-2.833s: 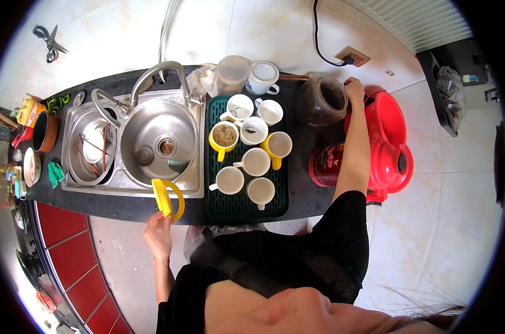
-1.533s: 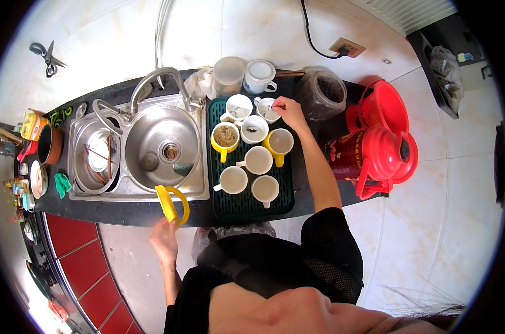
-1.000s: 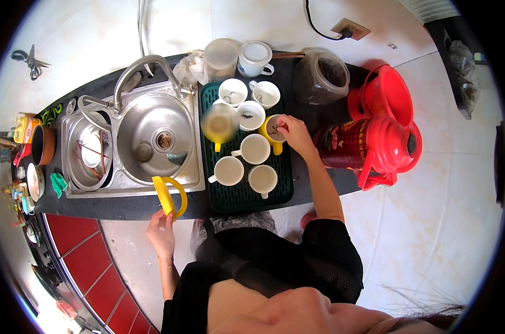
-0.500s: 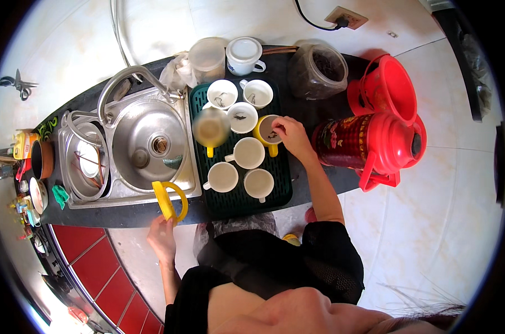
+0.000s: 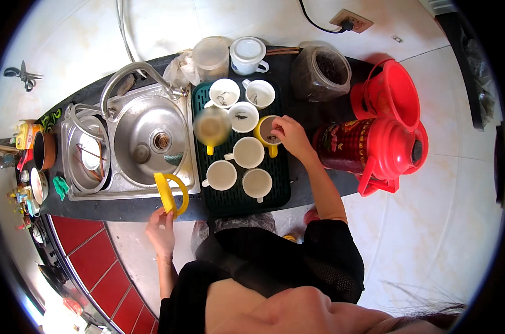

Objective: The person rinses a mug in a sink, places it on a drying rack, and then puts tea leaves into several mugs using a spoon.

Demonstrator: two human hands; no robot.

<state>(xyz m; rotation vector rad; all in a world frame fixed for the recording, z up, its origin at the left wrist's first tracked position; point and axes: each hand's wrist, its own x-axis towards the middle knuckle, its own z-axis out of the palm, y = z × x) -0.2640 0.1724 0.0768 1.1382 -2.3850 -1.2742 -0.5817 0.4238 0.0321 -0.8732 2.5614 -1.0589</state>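
Note:
My left hand point(image 5: 161, 229) pinches a yellow ring-shaped lid point(image 5: 166, 195), held up beside the sink's front edge. Over a yellow mug point(image 5: 273, 150) my right hand point(image 5: 288, 134) is closed, fingertips together at the rim; whatever they hold is hidden. Dark tea leaves point(image 5: 272, 137) show inside that mug. Several mugs stand on a dark green slotted tray point(image 5: 210, 208). Leaves lie in the white mug point(image 5: 243, 117) at its middle and in two white mugs behind. Nearer me, white mugs such as this one point(image 5: 248, 152) show no leaves. Another yellow mug point(image 5: 210, 150) is partly blurred.
Left of the tray is a steel sink point(image 5: 146, 131) with a faucet point(image 5: 110, 92). A clear wide-mouthed jar point(image 5: 321, 72) with dark contents, a red bucket point(image 5: 400, 92) and a red thermos point(image 5: 369, 145) lying toward the tray are on the right. Behind stands a lidded white mug point(image 5: 247, 55).
My right hand stays at the yellow mug, nearly still. The left hand keeps the yellow lid in almost the same place. The whole view has shifted slightly.

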